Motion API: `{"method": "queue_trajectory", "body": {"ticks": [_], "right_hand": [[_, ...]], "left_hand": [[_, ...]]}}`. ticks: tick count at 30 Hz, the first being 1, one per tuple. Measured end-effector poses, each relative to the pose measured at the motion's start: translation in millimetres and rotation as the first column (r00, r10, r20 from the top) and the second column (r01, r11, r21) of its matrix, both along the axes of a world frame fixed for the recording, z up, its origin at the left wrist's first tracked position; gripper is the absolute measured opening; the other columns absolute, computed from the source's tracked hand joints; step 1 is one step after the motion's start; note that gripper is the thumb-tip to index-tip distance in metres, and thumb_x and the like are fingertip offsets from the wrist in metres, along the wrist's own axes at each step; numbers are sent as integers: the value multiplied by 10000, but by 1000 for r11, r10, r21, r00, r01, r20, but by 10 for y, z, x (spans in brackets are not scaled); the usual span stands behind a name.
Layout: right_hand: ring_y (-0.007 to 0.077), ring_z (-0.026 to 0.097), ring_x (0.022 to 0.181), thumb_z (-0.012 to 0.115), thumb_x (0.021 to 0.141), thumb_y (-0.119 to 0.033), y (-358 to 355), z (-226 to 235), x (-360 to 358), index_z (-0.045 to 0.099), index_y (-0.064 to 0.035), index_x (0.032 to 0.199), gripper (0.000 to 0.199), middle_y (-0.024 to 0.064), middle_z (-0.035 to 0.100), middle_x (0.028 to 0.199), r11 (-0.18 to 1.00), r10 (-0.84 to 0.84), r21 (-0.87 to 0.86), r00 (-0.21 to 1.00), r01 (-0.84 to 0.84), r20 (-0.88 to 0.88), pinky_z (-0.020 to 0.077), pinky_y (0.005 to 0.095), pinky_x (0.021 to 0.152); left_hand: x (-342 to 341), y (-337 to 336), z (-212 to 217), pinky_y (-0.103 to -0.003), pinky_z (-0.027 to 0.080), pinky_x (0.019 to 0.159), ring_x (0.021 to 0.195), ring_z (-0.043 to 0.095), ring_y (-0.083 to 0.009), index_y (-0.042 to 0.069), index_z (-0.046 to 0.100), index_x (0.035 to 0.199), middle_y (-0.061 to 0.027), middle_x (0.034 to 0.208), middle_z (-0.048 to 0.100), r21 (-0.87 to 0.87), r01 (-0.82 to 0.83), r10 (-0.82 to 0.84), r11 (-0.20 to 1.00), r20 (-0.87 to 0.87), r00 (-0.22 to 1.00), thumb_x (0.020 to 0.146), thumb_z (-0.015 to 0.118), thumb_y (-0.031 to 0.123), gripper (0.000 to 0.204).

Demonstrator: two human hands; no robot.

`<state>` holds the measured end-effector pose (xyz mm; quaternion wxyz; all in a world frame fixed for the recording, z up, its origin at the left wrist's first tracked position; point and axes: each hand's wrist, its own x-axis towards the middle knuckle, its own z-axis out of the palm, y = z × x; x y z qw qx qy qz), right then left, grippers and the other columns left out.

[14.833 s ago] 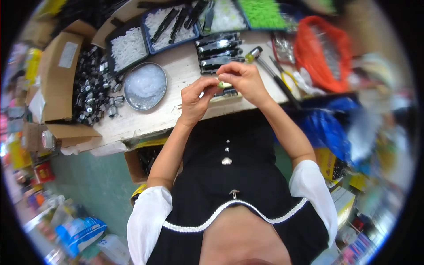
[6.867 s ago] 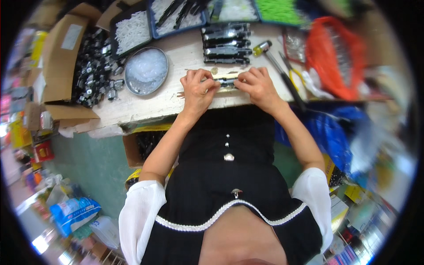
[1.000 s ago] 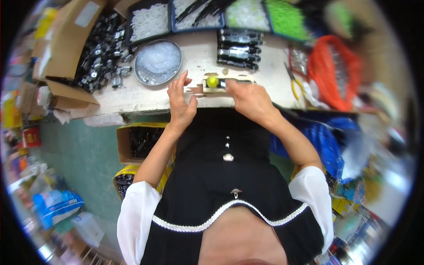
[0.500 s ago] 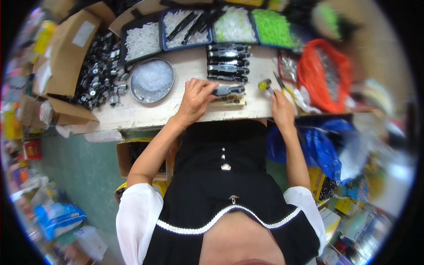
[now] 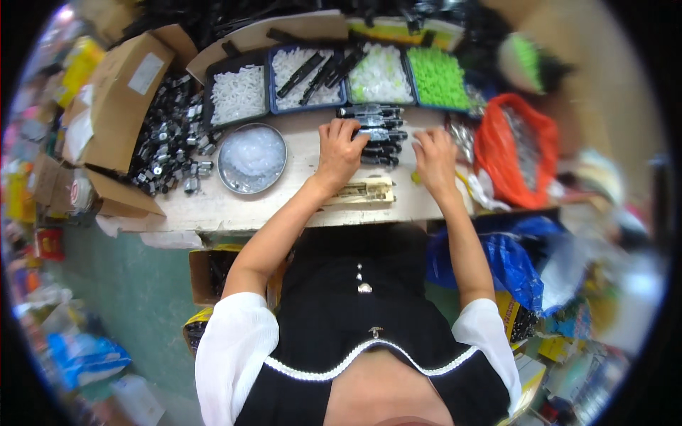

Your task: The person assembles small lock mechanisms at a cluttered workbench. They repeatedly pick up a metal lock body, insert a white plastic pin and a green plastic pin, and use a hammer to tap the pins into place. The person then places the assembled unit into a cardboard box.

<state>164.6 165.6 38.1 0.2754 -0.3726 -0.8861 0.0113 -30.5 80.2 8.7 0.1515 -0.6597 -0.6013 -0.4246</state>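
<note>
black stacked parts [image 5: 388, 135], left hand [image 5: 339, 154] touching, right hand [image 5: 436, 158] beside, both hands' pinch unclear

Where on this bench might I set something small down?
Bare bench shows along the front edge below the dish, left of the cream fixture, and between the dish and the left hand. Trays crowd the back, the parts pile the left, the red bag the right.

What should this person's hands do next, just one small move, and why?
Probably line up the row of black parts with the left hand, then draw it back. Its fingers are at the row's left side, though I can't tell whether they grip a part, and the cream holder nearby shows no black part in it.
</note>
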Motion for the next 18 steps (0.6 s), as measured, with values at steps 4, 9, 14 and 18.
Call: {"method": "queue_trajectory", "body": {"ticks": [4, 9, 14, 18], "right_hand": [[295, 554, 858, 603, 803, -149, 329, 152, -751, 645, -85, 931, 149, 91, 592, 871, 994, 110, 14, 993, -110, -48, 404, 415, 709], [358, 597, 811, 585, 828, -270, 811, 115, -1576, 633, -68, 876, 213, 156, 628, 826, 996, 6, -83, 990, -18, -143, 440, 487, 683], [385, 625, 816, 623, 758, -416, 940, 239, -1961, 638, -43, 828, 381, 212, 649, 849, 946, -213, -256, 977, 201, -18, 481, 471, 697], [385, 628, 810, 564, 693, -380, 1469, 32, -1887, 686, -6, 772, 401, 234, 653, 868, 885, -222, -429, 974, 180, -50, 479, 439, 720]], "left_hand": [[-185, -245, -6, -384, 339, 755, 900, 504, -247, 71, 650, 823, -79, 935, 574, 9, -73, 71, 997, 132, 989, 686, 634, 37, 142], [-651, -939, 76, -353, 385, 749, 849, 533, -241, 48, 649, 823, -77, 871, 592, 6, -293, 283, 956, 234, 930, 721, 646, 9, 109], [-1168, -1762, -205, -342, 424, 755, 847, 535, -257, 41, 653, 830, -84, 856, 589, -113, -596, 598, 795, 312, 738, 743, 643, 7, 95], [-1444, -2158, -357, -323, 453, 703, 775, 554, -234, 35, 655, 856, -89, 848, 578, -214, -680, 699, 701, 391, 598, 739, 650, 11, 120]]}}
